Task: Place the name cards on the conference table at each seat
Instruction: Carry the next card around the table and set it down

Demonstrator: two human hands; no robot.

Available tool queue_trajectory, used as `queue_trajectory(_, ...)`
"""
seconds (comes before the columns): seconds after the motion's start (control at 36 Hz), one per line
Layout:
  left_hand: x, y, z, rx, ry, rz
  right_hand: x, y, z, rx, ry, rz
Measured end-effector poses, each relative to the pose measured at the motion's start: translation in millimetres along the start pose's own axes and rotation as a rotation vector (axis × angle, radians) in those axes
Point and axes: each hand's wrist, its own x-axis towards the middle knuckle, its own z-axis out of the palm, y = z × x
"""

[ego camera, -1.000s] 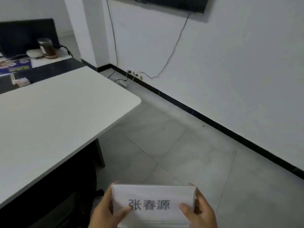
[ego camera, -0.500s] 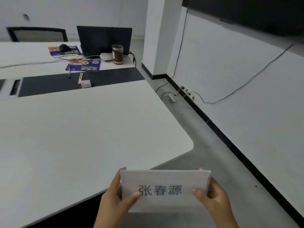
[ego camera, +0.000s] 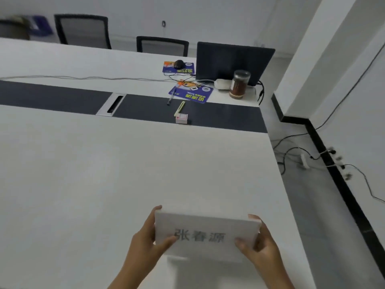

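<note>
Name card: I see a white name card [ego camera: 205,236] with dark printed characters, held above the near right part of the white worktop [ego camera: 104,174].
Left hand: my left hand [ego camera: 145,245] grips the card's left end, fingers [ego camera: 155,213] curled behind, thumb on its face.
Right hand: my right hand [ego camera: 263,245] grips the card's right end likewise.
Laptop: a dark laptop [ego camera: 233,61] stands far beyond the card.
Jar: a jar [ego camera: 239,84] stands just before the laptop.
</note>
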Motion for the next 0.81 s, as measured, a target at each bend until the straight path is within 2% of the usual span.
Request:
queue_trajectory(0.22,27,-1,19,-0.029,0.106,-0.065,57,-6,-7,-0.031,-0.118,0.029)
queue_trajectory(0.28,29,1,18,-0.029,0.099,-0.081,64,-7,-10,-0.117,-0.145,0.027)
queue_trajectory(0.33,29,5,16,-0.004,0.091,-0.089,67,-13,-11,-0.265,-0.102,-0.011)
queue_trajectory(0.42,28,8,13,0.063,0.148,-0.043,68,-21,-14,-0.535,-0.06,-0.206)
queue_trajectory(0.56,30,9,6,-0.011,0.195,0.038,62,-36,-10,-0.394,-0.044,-0.112)
queue_trajectory(0.67,30,20,-9,-0.058,0.204,0.125,52,-64,-1,-0.426,0.014,-0.244)
queue_trajectory(0.81,35,41,-54,-0.064,0.302,0.209,52,-116,34,-0.469,0.043,-0.36)
